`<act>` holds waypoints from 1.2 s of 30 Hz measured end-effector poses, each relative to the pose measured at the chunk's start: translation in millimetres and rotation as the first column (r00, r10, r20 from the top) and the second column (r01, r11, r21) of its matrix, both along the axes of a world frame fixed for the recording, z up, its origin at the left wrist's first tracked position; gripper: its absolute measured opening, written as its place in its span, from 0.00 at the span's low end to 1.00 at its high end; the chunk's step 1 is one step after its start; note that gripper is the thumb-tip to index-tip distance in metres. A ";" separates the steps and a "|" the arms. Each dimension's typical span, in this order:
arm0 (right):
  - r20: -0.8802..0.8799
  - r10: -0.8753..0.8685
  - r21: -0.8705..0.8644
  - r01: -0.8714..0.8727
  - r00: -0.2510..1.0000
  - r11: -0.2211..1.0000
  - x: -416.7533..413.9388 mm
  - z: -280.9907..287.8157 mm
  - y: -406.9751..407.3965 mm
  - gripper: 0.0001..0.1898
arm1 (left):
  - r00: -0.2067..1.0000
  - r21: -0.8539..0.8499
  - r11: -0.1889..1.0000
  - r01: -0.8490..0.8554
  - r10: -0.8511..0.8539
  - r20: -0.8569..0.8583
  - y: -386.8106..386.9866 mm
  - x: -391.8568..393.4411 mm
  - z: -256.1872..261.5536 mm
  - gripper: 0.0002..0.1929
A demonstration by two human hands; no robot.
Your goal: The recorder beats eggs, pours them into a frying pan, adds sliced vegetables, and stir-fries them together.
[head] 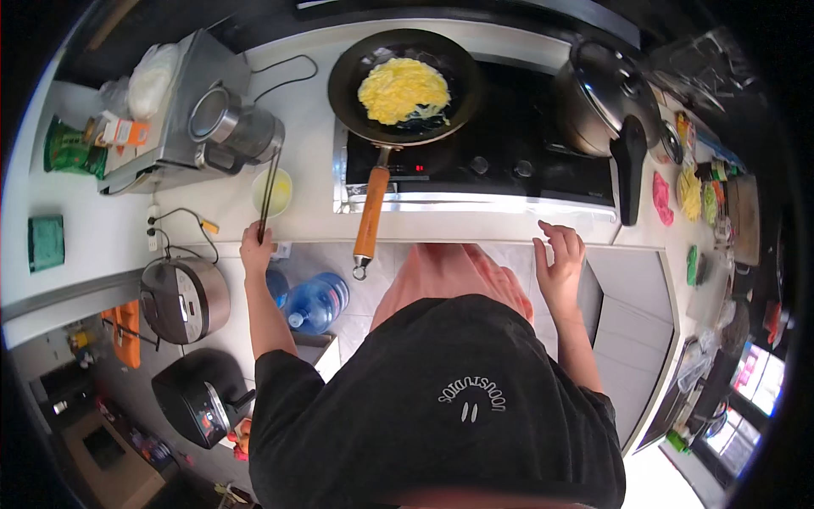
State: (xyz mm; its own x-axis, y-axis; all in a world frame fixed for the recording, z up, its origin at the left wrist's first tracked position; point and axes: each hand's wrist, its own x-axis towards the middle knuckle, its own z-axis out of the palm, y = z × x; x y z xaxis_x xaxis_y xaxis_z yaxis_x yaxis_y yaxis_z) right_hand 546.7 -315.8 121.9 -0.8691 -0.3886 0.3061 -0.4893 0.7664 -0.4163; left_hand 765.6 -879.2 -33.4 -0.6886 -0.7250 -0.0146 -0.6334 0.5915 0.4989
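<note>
My left hand (256, 249) holds a pair of dark chopsticks (269, 184) at the counter's front edge, their length passing over a pale bowl (286, 202) with yellow residue inside. My right hand (561, 259) is raised in front of the counter, fingers apart and holding nothing. Cooked yellow egg (403, 90) lies spread in a black frying pan (407, 135) on the left part of a black glass cooktop (515, 127). The pan's wooden handle (371, 213) points towards me, between my hands, and neither hand touches it.
A lidded pressure cooker (591, 108) stands on the cooktop's right, its black handle (628, 172) jutting forward. A glass jug (245, 130) stands behind the bowl. A rice cooker (184, 300) and black air fryer (200, 396) are at left. Blue water bottles (318, 302) rest on the floor.
</note>
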 end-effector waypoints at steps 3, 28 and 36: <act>-0.059 0.007 0.008 -0.006 0.998 1.000 2.4 3.6 7.1 0.15 | 0.994 0.091 0.995 -0.045 0.053 -0.094 -27.2 22.2 -28.6 0.21; 0.277 -0.762 -0.253 0.810 0.585 0.529 -27.7 -125.7 363.4 0.10 | 0.952 -0.105 0.950 -0.294 0.281 -0.123 81.3 -23.1 16.3 0.40; 0.481 -0.683 -0.025 0.788 0.549 0.615 1.6 -183.9 384.8 0.09 | 0.986 0.292 0.956 0.035 -0.080 0.144 275.2 -140.9 -79.4 0.35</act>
